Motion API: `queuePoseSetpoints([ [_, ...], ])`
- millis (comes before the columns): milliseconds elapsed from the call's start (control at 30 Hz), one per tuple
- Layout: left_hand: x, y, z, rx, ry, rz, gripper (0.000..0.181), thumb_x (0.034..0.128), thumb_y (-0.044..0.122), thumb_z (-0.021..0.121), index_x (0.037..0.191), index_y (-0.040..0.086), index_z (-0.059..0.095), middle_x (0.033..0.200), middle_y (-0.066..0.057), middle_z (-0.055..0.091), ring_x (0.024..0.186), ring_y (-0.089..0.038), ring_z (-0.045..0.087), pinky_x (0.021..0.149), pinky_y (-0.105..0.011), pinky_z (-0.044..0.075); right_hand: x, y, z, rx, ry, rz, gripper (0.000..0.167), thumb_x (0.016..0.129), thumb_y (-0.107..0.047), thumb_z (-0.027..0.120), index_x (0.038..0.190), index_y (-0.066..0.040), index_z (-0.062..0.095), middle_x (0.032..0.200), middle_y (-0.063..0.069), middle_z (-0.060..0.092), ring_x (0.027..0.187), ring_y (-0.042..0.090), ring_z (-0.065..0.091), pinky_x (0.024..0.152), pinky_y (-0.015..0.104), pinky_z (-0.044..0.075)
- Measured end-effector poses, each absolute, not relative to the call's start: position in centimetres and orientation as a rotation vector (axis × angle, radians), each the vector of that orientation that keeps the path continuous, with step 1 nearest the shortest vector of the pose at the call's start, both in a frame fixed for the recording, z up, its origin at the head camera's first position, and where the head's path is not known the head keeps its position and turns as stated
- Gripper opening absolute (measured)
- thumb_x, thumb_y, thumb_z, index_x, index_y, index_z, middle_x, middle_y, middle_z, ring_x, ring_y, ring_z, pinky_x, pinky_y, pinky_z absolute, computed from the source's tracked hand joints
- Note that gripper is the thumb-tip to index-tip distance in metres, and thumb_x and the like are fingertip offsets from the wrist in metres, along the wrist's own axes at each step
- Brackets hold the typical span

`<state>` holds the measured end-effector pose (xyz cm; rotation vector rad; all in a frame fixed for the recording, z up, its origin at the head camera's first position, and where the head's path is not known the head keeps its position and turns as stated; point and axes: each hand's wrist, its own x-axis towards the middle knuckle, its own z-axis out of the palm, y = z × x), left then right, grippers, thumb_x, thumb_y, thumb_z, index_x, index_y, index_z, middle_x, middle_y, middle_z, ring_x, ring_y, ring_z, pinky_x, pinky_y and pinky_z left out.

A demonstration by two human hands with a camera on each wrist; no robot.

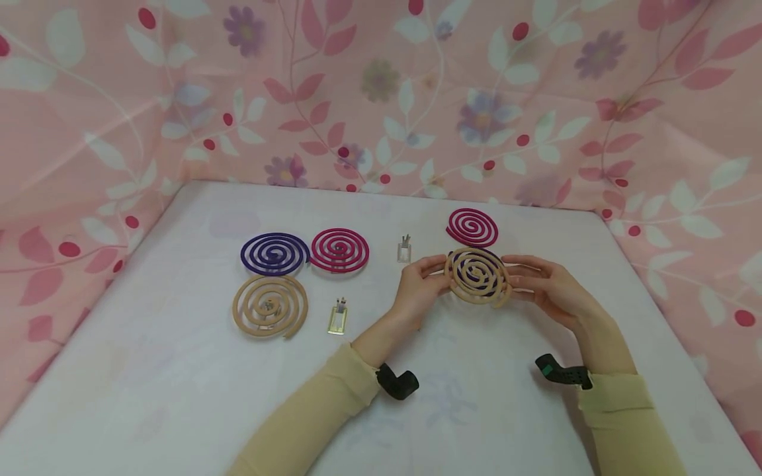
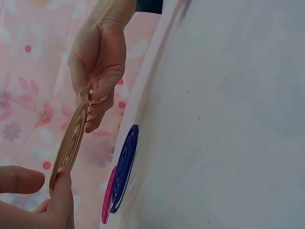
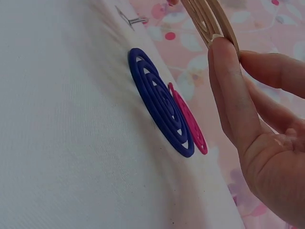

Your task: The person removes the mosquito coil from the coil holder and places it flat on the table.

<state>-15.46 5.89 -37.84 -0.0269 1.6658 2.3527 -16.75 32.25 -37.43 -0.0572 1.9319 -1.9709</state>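
Observation:
A tan mosquito coil (image 1: 474,301) is held above the table by both hands. My left hand (image 1: 419,289) pinches its left edge between thumb and fingers. On the opposite edge, my right hand (image 1: 556,291) grips it the same way. The left wrist view shows the tan coil (image 2: 71,138) nearly edge-on between the hands. Beneath it a dark purple coil (image 3: 164,100) lies on the table, seen only through the tan coil's gaps in the head view. A pink coil (image 1: 472,227) lies just behind the purple one.
To the left lie a purple coil (image 1: 275,254), a pink coil (image 1: 340,250) and a tan coil (image 1: 270,306), close together. A silver metal stand (image 1: 404,251) and a gold-toned stand (image 1: 337,319) rest on the white table (image 1: 178,396). Floral cloth (image 1: 381,99) hangs around the table.

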Motion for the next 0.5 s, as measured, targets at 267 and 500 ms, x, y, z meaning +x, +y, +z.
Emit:
queuePoseSetpoints([
  [267, -15.3, 6.2, -38.6, 0.004, 1.690, 2.330, 0.047, 0.0868, -0.014, 0.058, 0.133, -0.008, 0.056, 0.133, -0.025, 0.060, 0.115, -0.031, 0.065, 0.090, -0.030, 0.058, -16.8, 33.2, -37.6, -0.134, 1.987, -1.876, 0.043, 0.099, -0.002, 0.058, 0.140, 0.002, 0.048, 0.116, -0.001, 0.070, 0.104, 0.012, 0.068, 0.085, 0.031, 0.060],
  [500, -14.8, 6.5, -39.0, 0.019, 1.746, 2.284, 0.049, 0.0851, -0.014, 0.059, 0.133, -0.008, 0.055, 0.133, -0.025, 0.060, 0.119, -0.034, 0.063, 0.091, -0.030, 0.058, -16.7, 33.8, -38.0, -0.152, 2.029, -1.769, 0.040, 0.099, -0.004, 0.059, 0.138, 0.001, 0.051, 0.116, 0.001, 0.069, 0.104, 0.013, 0.069, 0.086, 0.033, 0.060],
])
